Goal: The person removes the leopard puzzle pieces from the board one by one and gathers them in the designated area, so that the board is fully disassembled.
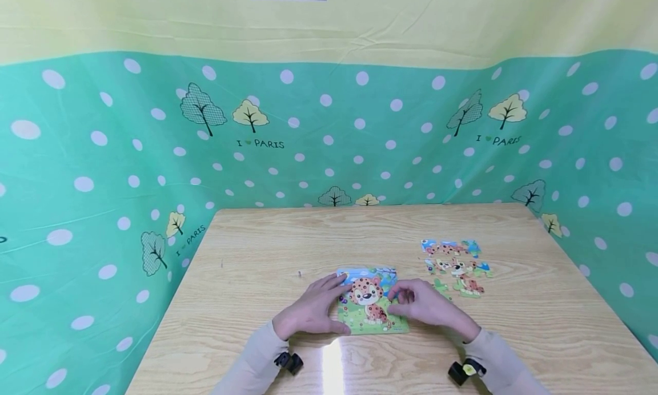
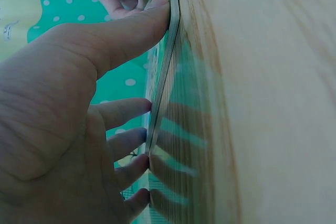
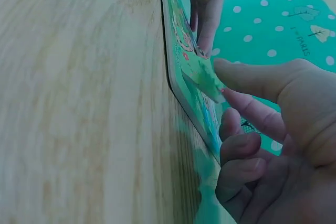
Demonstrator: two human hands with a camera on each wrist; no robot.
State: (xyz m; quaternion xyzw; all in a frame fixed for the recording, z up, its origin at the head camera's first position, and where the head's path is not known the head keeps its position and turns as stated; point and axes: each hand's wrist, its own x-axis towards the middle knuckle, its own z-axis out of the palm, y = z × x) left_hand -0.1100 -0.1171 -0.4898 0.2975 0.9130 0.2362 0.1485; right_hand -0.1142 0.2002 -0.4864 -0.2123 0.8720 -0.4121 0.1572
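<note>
A puzzle board [image 1: 370,327] with a spotted leopard cub picture lies flat on the wooden table in the head view. My left hand [image 1: 316,308] rests along its left side with fingers spread, the thumb at the near edge. In the left wrist view the thumb [image 2: 152,17] touches the board's rim, and the other fingertips reach down beside it. Over the board's right side, my right hand [image 1: 422,303] pinches a green puzzle piece [image 3: 203,80] between thumb and index finger. The piece is tilted, one end raised off the board; its other fingers are curled.
Several loose puzzle pieces [image 1: 469,283] with leopard parts, sky and grass lie to the right of the board. A tiny object [image 1: 300,274] sits left of the board. Green dotted cloth [image 1: 308,127] hangs behind and beside the table [image 1: 247,241].
</note>
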